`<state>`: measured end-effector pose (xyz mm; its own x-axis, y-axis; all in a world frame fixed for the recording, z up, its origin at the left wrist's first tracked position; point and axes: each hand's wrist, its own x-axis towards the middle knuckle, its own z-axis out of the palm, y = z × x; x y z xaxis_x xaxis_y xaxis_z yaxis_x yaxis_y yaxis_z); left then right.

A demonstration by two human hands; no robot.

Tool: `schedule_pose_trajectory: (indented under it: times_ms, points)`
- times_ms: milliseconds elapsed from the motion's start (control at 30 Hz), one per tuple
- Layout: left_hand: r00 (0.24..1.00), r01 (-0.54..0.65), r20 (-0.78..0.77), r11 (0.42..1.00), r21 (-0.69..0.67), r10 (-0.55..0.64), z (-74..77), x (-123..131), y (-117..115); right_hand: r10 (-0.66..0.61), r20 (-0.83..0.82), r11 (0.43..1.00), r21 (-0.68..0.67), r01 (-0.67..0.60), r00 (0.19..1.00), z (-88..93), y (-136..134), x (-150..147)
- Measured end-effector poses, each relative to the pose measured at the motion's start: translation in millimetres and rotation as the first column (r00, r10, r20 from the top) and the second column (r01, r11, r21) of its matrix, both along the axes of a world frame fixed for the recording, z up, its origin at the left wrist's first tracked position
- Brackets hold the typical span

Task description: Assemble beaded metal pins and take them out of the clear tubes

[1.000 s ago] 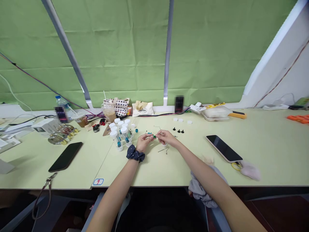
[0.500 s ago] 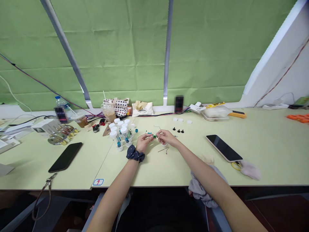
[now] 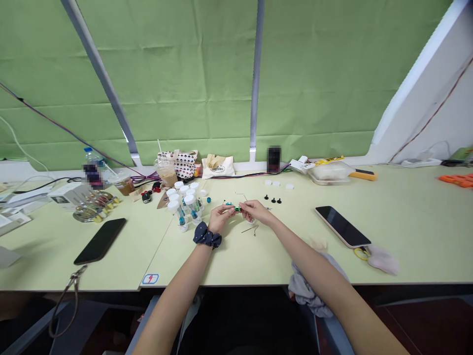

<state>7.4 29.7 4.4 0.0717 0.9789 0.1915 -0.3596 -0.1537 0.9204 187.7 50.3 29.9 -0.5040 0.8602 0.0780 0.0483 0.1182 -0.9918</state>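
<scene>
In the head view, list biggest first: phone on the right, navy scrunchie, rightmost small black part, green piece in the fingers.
Phone
Navy scrunchie
Small black part and green piece: alike, so unranked; fingers partly cover the latter.

Over the table point(image 3: 399, 222), left hand point(image 3: 220, 217) beside right hand point(image 3: 254, 211), with a part point(image 3: 237, 209) at their fingertips. Left of the left hand, tubes point(image 3: 185, 203); behind these, from left to right, cup point(image 3: 168, 174), bag point(image 3: 186, 162), pouch point(image 3: 218, 167). Behind and right of the right hand, knobs point(image 3: 274, 200), with caps point(image 3: 276, 183) farther back. Well to the left, left phone point(image 3: 100, 240); well to the right, right phone point(image 3: 343, 227). Behind the table, curtain point(image 3: 318, 74).
</scene>
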Motion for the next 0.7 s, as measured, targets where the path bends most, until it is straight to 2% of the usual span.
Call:
schedule_pose_trajectory:
  times_ms: [167,700]
  points:
    - [1.000,-0.018,0.014,1.000,-0.015,0.019,1.1,0.6,-0.4,0.010,-0.021,0.999,0.038,-0.009,1.000,0.0,0.1,0.5]
    - [1.000,-0.012,0.007,1.000,0.004,0.012,1.9,1.3,-1.3,-0.005,-0.009,1.000,-0.005,0.005,1.000,-2.7,2.9,-0.1]
